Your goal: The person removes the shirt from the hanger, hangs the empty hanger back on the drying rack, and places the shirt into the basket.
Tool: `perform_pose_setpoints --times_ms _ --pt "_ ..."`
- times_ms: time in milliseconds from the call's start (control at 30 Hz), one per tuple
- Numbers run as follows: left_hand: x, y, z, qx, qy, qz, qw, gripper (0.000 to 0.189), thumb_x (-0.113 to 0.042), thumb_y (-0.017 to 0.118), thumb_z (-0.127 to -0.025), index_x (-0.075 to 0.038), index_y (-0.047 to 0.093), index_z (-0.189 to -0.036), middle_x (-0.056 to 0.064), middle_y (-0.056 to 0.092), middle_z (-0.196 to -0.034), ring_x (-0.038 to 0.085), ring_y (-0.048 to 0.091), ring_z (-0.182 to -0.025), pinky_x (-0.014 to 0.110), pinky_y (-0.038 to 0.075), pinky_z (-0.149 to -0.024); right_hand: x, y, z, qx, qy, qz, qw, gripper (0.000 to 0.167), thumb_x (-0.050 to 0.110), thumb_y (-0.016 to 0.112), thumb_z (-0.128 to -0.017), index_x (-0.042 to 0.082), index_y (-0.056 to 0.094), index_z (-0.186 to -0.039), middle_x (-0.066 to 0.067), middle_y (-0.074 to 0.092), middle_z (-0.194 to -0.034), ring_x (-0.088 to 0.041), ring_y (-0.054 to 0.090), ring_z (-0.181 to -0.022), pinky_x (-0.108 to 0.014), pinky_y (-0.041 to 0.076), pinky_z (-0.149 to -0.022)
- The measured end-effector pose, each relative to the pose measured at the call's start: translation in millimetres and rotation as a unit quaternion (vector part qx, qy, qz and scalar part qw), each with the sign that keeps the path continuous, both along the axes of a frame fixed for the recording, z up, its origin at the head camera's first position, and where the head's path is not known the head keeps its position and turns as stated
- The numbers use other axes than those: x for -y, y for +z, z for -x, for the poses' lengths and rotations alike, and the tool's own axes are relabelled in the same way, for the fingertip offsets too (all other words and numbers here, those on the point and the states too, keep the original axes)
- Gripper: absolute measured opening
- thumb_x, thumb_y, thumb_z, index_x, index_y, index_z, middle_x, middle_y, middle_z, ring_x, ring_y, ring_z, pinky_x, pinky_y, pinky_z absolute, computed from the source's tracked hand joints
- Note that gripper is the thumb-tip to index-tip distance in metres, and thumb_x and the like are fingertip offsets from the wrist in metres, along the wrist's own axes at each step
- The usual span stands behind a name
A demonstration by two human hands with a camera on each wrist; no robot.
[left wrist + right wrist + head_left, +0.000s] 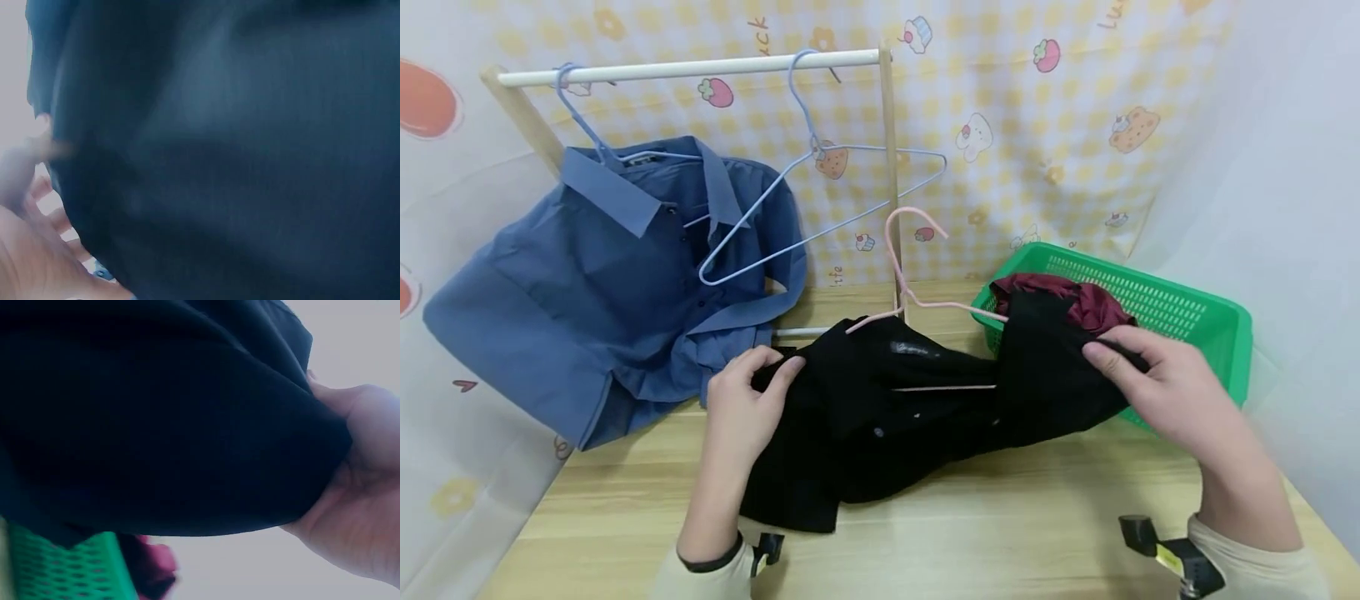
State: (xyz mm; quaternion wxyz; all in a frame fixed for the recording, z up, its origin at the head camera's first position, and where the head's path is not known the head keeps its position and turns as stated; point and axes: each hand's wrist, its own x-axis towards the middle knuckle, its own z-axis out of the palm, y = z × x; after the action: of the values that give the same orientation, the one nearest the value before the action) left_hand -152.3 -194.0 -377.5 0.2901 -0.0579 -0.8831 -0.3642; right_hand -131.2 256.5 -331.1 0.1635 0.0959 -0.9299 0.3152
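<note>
A black shirt point(917, 417) with a collar and small buttons hangs over a pink hanger point(904, 275), whose hook stands up above the neckline. My left hand point(748, 400) pinches the shirt's left shoulder between thumb and fingers; in the left wrist view the dark cloth point(237, 162) fills most of the picture. With my right hand point(1172, 383) I grip the right shoulder area, holding that side raised. In the right wrist view the cloth point(175, 437) stretches taut from the palm, and most of the fingers are hidden behind it. The hanger's ends are inside the shirt.
A rack with a white rail point(700, 68) stands at the back left. On it hang a blue shirt point(625, 275) on a light blue hanger and a bare light blue hanger point(842, 221). A green basket point(1187, 308) holding a maroon cloth point(1097, 304) sits behind my right hand.
</note>
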Motion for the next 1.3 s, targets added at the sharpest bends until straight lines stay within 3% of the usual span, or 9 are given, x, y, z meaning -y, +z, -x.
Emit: perform_pose_setpoints --times_ms 67,200,333,467,600,800,1000,1267,1300 --pt "1.7 -3.9 -3.3 0.049 0.013 -0.037 0.9980 0.025 -0.034 0.077 -0.100 -0.012 0.072 -0.087 0.007 0.075 -0.093 0.024 0.067 -0.093 0.035 0.048 -0.085 4 -9.6 -0.1 0.040 0.001 -0.004 0.9992 0.029 0.035 0.064 -0.108 0.013 0.074 -0.125 -0.016 0.074 -0.123 -0.013 0.064 -0.111 -0.028 0.051 -0.083" --pt "8.5 -9.5 -9.4 0.103 0.021 -0.090 0.9903 0.024 -0.035 0.077 -0.100 -0.014 0.074 -0.089 0.004 0.071 -0.091 0.015 0.059 -0.089 0.021 0.045 -0.080 13 -23.7 -0.2 0.081 0.011 -0.004 0.9966 0.042 0.040 0.061 -0.109 0.008 0.069 -0.136 -0.024 0.068 -0.138 -0.045 0.061 -0.128 -0.059 0.053 -0.096" --pt "15.4 -11.2 -12.7 0.117 0.035 -0.115 0.9859 0.022 -0.035 0.081 -0.097 -0.014 0.077 -0.090 -0.003 0.069 -0.089 0.009 0.057 -0.088 0.015 0.045 -0.078 22 -29.5 -0.1 0.075 0.031 -0.010 0.9967 0.036 0.037 0.060 -0.110 0.010 0.071 -0.131 -0.018 0.072 -0.131 -0.040 0.066 -0.123 -0.057 0.054 -0.098" --pt "19.2 -7.3 -15.5 0.121 0.040 -0.128 0.9836 0.024 -0.038 0.081 -0.096 -0.014 0.079 -0.093 -0.003 0.071 -0.094 0.009 0.057 -0.090 0.017 0.046 -0.078 33 -28.7 1.2 0.048 0.041 -0.028 0.9976 0.020 0.032 0.062 -0.110 0.017 0.074 -0.115 -0.004 0.075 -0.109 -0.023 0.066 -0.099 -0.040 0.053 -0.082" --pt "20.2 -0.5 -19.4 0.133 0.046 -0.147 0.9792 0.027 -0.039 0.081 -0.096 -0.012 0.080 -0.097 0.002 0.074 -0.105 0.007 0.059 -0.097 0.016 0.046 -0.083 42 -27.1 2.9 0.041 0.054 -0.038 0.9970 0.017 0.028 0.060 -0.110 0.016 0.073 -0.111 -0.004 0.075 -0.104 -0.022 0.067 -0.095 -0.043 0.054 -0.080" --pt "20.6 3.2 -23.4 0.151 0.058 -0.151 0.9752 0.030 -0.044 0.079 -0.096 -0.014 0.080 -0.100 0.003 0.074 -0.101 0.011 0.057 -0.093 0.019 0.045 -0.085 52 -22.2 4.0 0.022 0.048 -0.053 0.9972 0.023 0.025 0.059 -0.111 0.016 0.063 -0.090 0.000 0.053 -0.078 -0.016 0.051 -0.074 -0.033 0.043 -0.069" --pt "13.3 1.6 -23.0 0.159 0.037 -0.140 0.9766 0.030 -0.041 0.077 -0.099 -0.012 0.080 -0.102 0.011 0.076 -0.107 0.014 0.058 -0.106 0.034 0.042 -0.104 63 -17.9 5.3 0.008 0.042 -0.065 0.9970 0.028 0.021 0.061 -0.110 0.017 0.055 -0.082 0.001 0.041 -0.074 -0.014 0.042 -0.069 -0.030 0.037 -0.065" --pt "-0.9 -2.4 -19.8 0.157 0.005 -0.112 0.9811 0.030 -0.046 0.077 -0.098 -0.016 0.080 -0.099 0.008 0.075 -0.094 0.013 0.053 -0.067 0.030 0.044 -0.093 83 -16.9 9.8 0.007 0.047 -0.061 0.9970 0.030 0.017 0.058 -0.110 0.016 0.051 -0.082 0.001 0.037 -0.075 -0.015 0.041 -0.069 -0.032 0.036 -0.065" --pt "-2.5 -2.6 -19.8 0.160 0.002 -0.114 0.9805 0.030 -0.046 0.076 -0.098 -0.016 0.080 -0.100 0.009 0.076 -0.097 0.014 0.058 -0.071 0.031 0.045 -0.095 86 -16.3 10.8 0.004 0.046 -0.062 0.9970 0.029 0.016 0.058 -0.110 0.016 0.052 -0.082 0.000 0.038 -0.075 -0.015 0.041 -0.070 -0.033 0.036 -0.066"
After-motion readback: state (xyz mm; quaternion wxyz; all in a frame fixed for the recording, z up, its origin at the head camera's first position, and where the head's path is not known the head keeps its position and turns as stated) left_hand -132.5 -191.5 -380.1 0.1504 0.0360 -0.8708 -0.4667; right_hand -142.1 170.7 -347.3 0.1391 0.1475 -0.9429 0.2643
